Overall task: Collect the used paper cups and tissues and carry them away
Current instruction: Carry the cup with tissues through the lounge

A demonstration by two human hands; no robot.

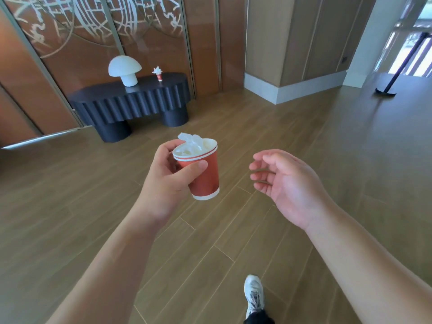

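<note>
My left hand (pixel 163 178) grips nested red paper cups (pixel 205 176) with white rims, held a little tilted above the wooden floor. A crumpled white tissue (pixel 190 141) sticks out of the top cup. My right hand (pixel 282 181) hovers to the right of the cups, apart from them, fingers relaxed and holding nothing. Far off, another red paper cup (pixel 160 77) with a white tissue (pixel 156 70) stuffed in it stands on the dark console table (pixel 131 101).
A white mushroom-shaped lamp (pixel 125 70) stands on the console table left of the far cup. Brown patterned wall panels rise behind it. A pillar corner (pixel 280 90) juts out at centre right. A black stand base (pixel 385 91) sits far right. My shoe (pixel 253 293) is below.
</note>
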